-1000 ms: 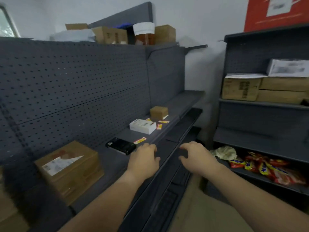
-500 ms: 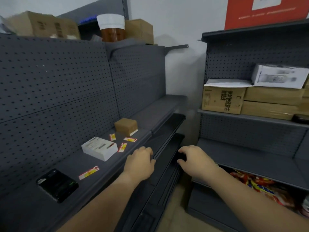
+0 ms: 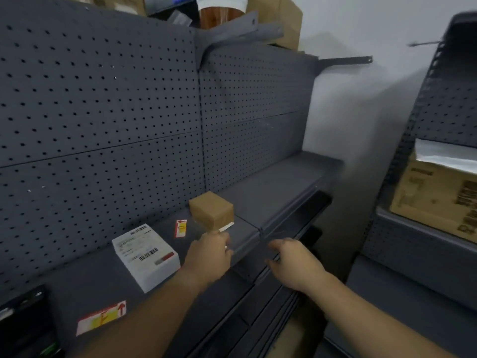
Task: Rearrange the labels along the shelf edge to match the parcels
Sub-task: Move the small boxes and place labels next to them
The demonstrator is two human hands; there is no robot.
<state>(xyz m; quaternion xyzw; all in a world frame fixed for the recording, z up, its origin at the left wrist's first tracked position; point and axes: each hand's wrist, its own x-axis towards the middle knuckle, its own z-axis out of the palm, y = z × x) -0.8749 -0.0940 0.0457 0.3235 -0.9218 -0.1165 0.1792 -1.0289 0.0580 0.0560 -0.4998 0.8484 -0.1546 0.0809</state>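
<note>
On the grey shelf (image 3: 273, 187) stand a small brown cube parcel (image 3: 211, 211), a white parcel with a barcode slip (image 3: 145, 255) and, at the lower left, a black parcel (image 3: 23, 321). One red-and-yellow label (image 3: 180, 228) lies between the white and brown parcels. Another such label (image 3: 102, 317) lies near the black parcel. A white label (image 3: 226, 226) pokes out under the brown parcel. My left hand (image 3: 209, 257) rests knuckles-up on the shelf just in front of the brown parcel, its fingertips hidden. My right hand (image 3: 294, 262) hovers over the shelf's front edge, fingers apart and holding nothing.
A perforated back panel (image 3: 103, 112) rises behind the shelf. Lower shelves (image 3: 258, 319) jut out below my hands. A second rack on the right holds a cardboard carton (image 3: 436, 200). Boxes (image 3: 278, 14) and a jar sit on top of the unit.
My view has swung right and closer along the shelf. My left hand moved forward onto the shelf, over the spot where two labels lay. The right hand followed alongside.
</note>
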